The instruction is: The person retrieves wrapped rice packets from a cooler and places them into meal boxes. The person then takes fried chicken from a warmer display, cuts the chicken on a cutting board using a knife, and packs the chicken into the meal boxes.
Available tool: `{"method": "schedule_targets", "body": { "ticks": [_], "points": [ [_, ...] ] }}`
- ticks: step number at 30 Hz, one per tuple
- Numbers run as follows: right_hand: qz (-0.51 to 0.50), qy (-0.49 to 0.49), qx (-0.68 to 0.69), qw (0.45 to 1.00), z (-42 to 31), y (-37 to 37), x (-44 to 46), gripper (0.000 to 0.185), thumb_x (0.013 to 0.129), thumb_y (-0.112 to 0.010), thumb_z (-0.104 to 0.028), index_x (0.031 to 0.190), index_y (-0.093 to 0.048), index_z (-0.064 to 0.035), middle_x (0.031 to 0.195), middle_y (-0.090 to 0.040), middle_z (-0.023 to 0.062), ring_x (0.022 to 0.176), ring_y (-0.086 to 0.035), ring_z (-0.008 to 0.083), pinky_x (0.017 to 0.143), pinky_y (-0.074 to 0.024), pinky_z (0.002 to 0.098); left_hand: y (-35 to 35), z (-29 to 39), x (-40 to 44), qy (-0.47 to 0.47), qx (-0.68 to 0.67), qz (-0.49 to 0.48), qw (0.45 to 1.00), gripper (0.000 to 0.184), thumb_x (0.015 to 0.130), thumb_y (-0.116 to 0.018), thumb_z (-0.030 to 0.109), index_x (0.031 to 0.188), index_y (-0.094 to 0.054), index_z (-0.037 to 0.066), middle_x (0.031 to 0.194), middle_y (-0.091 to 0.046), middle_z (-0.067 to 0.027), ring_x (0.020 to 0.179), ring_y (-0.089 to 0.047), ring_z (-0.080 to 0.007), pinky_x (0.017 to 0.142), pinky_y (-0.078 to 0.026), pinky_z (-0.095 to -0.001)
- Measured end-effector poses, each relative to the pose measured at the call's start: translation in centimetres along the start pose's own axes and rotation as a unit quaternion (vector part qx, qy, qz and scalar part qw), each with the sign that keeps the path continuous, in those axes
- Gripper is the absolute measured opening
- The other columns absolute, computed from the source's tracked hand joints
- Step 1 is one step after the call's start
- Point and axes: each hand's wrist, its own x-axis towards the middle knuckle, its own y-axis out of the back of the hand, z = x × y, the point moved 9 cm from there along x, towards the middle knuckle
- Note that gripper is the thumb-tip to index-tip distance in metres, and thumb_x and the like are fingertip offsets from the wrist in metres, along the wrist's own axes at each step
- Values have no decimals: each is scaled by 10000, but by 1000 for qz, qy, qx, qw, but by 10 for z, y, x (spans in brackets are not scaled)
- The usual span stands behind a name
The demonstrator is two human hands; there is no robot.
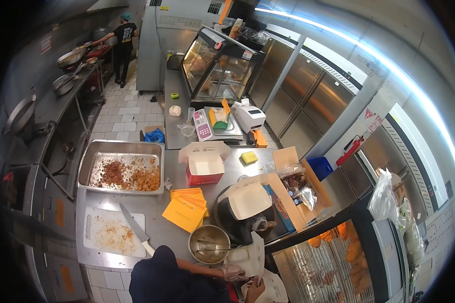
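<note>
My left hand (234, 273), in a clear plastic glove, reaches from a dark sleeve and closes on the edge of an unfolded white cardboard box (250, 259). Just right of it, my right hand (255, 290) looks bare and pinches the lower part of the same box. More white card (275, 287) lies beneath, partly cut off by the frame. A metal bowl (209, 244) with brown residue is directly beyond my left hand. Above the hands, an open white box (249, 201) rests on a round black vessel.
A knife (133, 222) lies on the cutting board (98, 241). Behind it sits a metal tray (121, 143) of chopped food. Yellow packets (183, 212), an open red box (205, 177) and a sponge (248, 157) are nearby. Right stands a glass warmer (321, 262). A person (124, 43) works far back.
</note>
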Motion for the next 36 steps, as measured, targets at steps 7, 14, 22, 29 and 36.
{"method": "schedule_targets", "body": {
  "ticks": [7,14,22,29,36],
  "points": [
    [-4,0,-4,1000,0,-2,1,223,975,-640,-167,1033,-606,46,730,-645,99,495,-569,140,423,-430,270,11,16,-6,-4,40,-61,997,352,987,-496,449,1098,-672,165,894,-674,-127,799,-677,-308,706,-524,-444],
    [-8,-1,-8,1000,0,-2,2,223,976,-638,-167,1034,-606,46,733,-647,100,498,-574,142,423,-432,270,13,13,-6,12,11,-22,1000,398,971,-520,471,962,-668,102,835,-667,-161,824,-677,-340,749,-504,-452],
    [-11,-2,-11,1000,1,-2,0,224,978,-635,-168,1034,-605,46,737,-650,102,501,-580,144,424,-435,269,39,24,-10,82,-27,-37,996,526,975,-493,557,922,-710,81,827,-688,-176,797,-685,-359,720,-528,-484],
    [-12,-2,-13,1000,1,-1,-1,224,980,-632,-168,1034,-605,47,740,-653,104,504,-585,146,425,-437,269,40,25,-9,81,-3,-47,996,535,973,-493,566,912,-711,81,825,-690,-182,787,-686,-350,714,-526,-477],
    [-15,1,-15,1000,0,1,-1,224,981,-630,-169,1035,-605,47,743,-656,105,507,-590,148,426,-439,268,15,12,-4,28,18,5,999,536,958,-500,586,861,-692,96,757,-667,-166,731,-674,-347,669,-513,-467]
  ]
}}
